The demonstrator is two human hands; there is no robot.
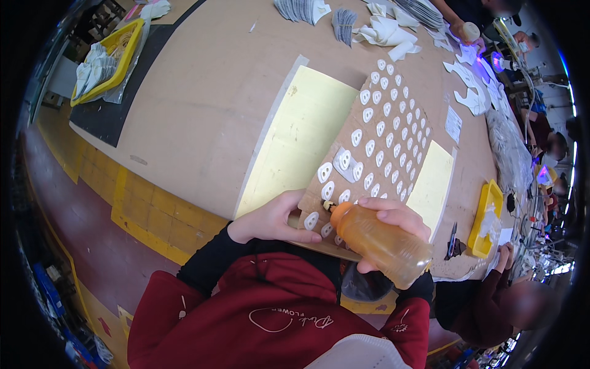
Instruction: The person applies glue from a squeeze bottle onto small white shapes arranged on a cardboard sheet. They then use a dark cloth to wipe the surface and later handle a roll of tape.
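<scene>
Over the cardboard (367, 129), my right hand (402, 220) grips bottle (384, 246), left hand (278, 218) holds corner (likely dispensing; next needs steady aim).

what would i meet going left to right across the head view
Yellow basket → left hand → amber bottle → white printed sheet → yellow tray.
</scene>
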